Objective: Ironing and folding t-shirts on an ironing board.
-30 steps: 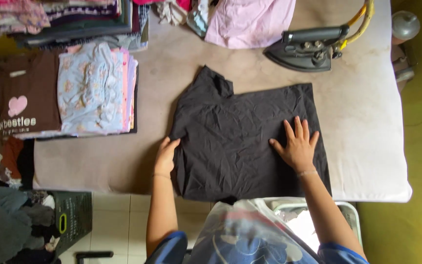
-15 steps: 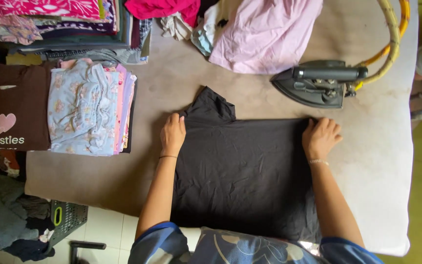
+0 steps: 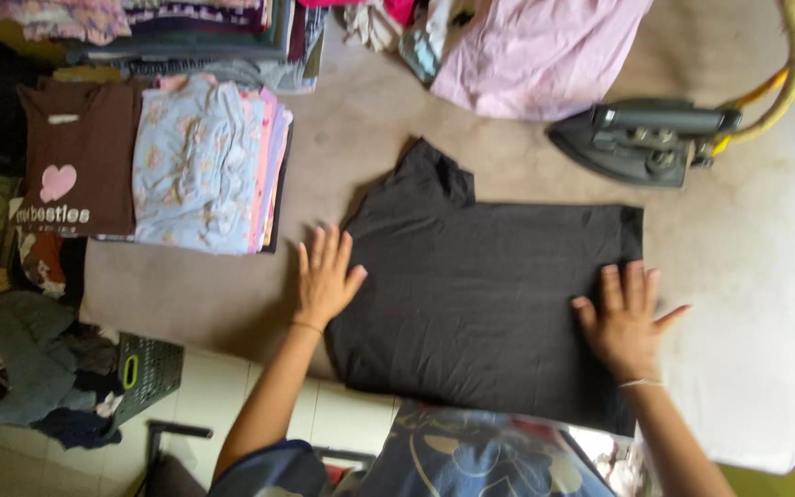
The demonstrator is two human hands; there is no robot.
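A black shirt (image 3: 480,294) lies flat on the padded ironing table (image 3: 747,276), one short sleeve sticking out at its upper left. My left hand (image 3: 326,276) rests flat with fingers spread at the shirt's left edge, partly on the table. At the shirt's right side my right hand (image 3: 627,320) presses flat on the cloth, fingers apart. Neither hand grips anything.
A dark iron (image 3: 646,140) with a yellow cord (image 3: 789,78) stands behind the shirt on the right. A pink garment (image 3: 535,51) lies at the back. Folded stacks (image 3: 204,161) and a brown shirt (image 3: 75,156) sit left. A basket (image 3: 144,373) and clothes lie on the floor.
Both hands have slid from the shirt's far edge toward me over the cloth and now lie flat with fingers spread. The camera view has shifted slightly.
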